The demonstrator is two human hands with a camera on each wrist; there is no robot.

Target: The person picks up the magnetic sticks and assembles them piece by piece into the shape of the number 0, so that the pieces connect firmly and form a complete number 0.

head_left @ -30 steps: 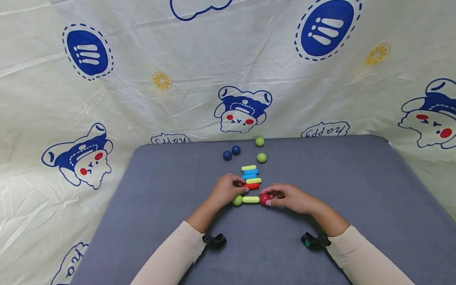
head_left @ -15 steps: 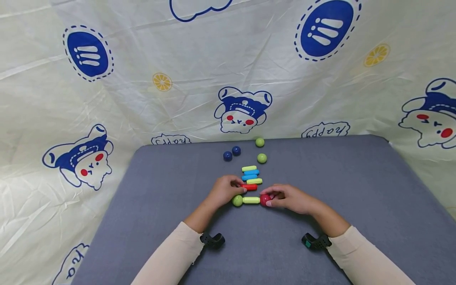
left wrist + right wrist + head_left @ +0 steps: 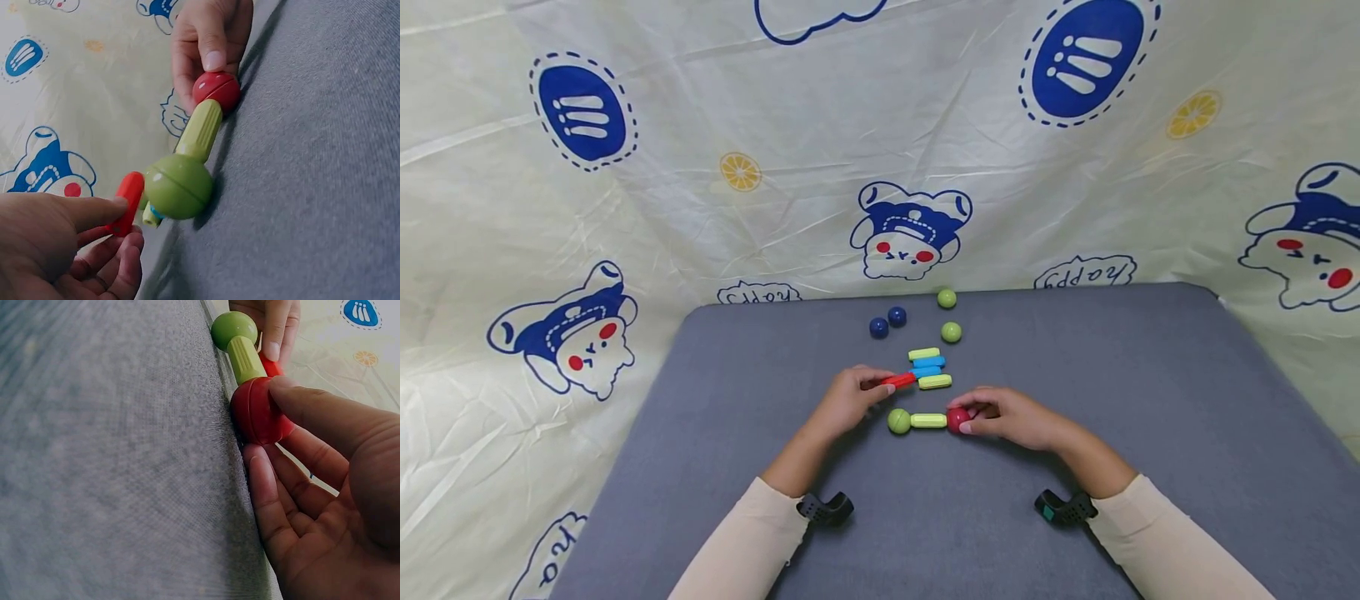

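Between thumb and fingers, my left hand (image 3: 848, 398) pinches a red stick (image 3: 899, 381), just left of the other sticks. My right hand (image 3: 1009, 417) holds a red ball (image 3: 958, 419) at the right end of a joined piece. A yellow-green stick (image 3: 928, 421) links that ball to a green ball (image 3: 898, 421) on the left. The left wrist view shows the red stick (image 3: 128, 201) beside the green ball (image 3: 180, 186), tilted in the fingers. In the right wrist view, thumb and fingers touch the red ball (image 3: 255, 412).
Two blue sticks (image 3: 928, 362) and two yellow-green sticks (image 3: 935, 382) lie in a loose column. Behind them are two dark blue balls (image 3: 879, 327) and two green balls (image 3: 951, 332). A grey cloth-covered table (image 3: 1000, 517) meets a printed curtain (image 3: 805, 225) at the back.
My left hand has drawn the red stick leftward, away from beside the front yellow-green stick of the column. My right hand and the joined piece have stayed in place.
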